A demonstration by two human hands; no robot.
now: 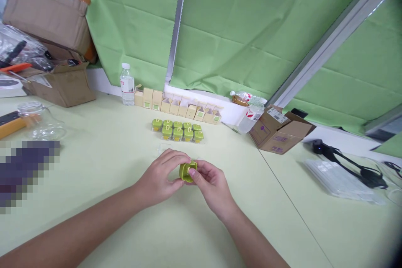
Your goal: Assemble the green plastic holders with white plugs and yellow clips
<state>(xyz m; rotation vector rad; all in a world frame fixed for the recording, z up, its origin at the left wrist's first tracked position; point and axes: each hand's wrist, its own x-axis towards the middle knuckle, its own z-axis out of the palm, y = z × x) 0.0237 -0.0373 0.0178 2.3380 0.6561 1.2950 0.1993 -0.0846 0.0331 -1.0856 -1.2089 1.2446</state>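
Observation:
Between my two hands is a small green square lid (pixel 187 171), its hollow underside tilted up toward me. My left hand (pixel 161 176) grips its left edge with fingertips and thumb. My right hand (pixel 213 186) presses a thumb into the hollow, its other fingers curled behind. Just beyond my left hand, a small clear piece (pixel 164 148) lies on the table, partly hidden. Farther back, several small clear jars with green lids (pixel 177 132) stand in two rows, with something yellow inside.
Several small cardboard boxes (pixel 176 105) line the wall, some with open flaps. A water bottle (pixel 127 85) stands at their left end. To the right are tilted bottles (pixel 249 118), a carton (pixel 279 132) and a black headset (pixel 348 163). An open carton (pixel 67 86) sits at left.

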